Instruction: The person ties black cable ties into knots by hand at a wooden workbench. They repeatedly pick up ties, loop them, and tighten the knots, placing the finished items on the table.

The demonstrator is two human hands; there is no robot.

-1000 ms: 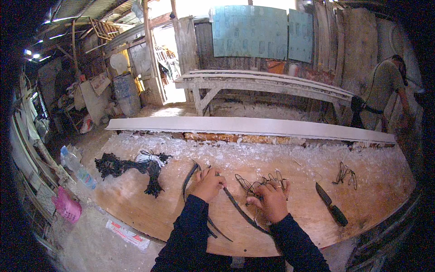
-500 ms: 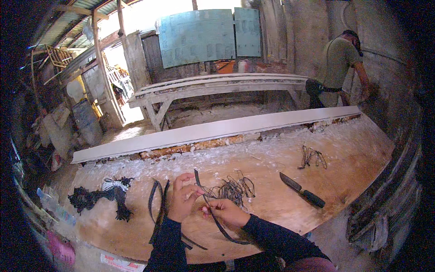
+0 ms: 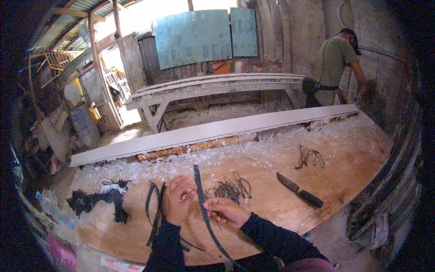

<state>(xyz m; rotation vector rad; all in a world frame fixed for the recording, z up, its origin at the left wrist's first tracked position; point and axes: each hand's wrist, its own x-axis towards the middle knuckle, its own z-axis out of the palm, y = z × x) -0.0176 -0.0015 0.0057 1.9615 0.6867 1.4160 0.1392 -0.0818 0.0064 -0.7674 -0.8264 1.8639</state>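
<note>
A long, narrow black strip [image 3: 208, 226], like rubber or strapping, stands up between my hands and curves down to the bench's near edge. My right hand [image 3: 229, 212] pinches it partway along, thumb and fingers closed. Just left of the strip's upper part, my left hand [image 3: 180, 199] has its fingers curled into a pinch; whatever is between the fingertips is too small to make out. More black strips [image 3: 157, 204] lie beside and partly under my left forearm. Behind my right hand rests a tangle of thin dark cords [image 3: 231, 188].
A black-handled knife [image 3: 301, 190] lies to the right, near a small cord bundle [image 3: 310, 156]. Black and white cord bundles [image 3: 102, 197] lie left on the plywood bench [image 3: 272, 222]. A long white board [image 3: 213, 132] borders its far side. A person [image 3: 334, 68] bends at far right.
The black strip's upper end now stands a little higher and its broad side shows more. My left fingertips have drawn slightly left, away from my right hand, which still grips the strip.
</note>
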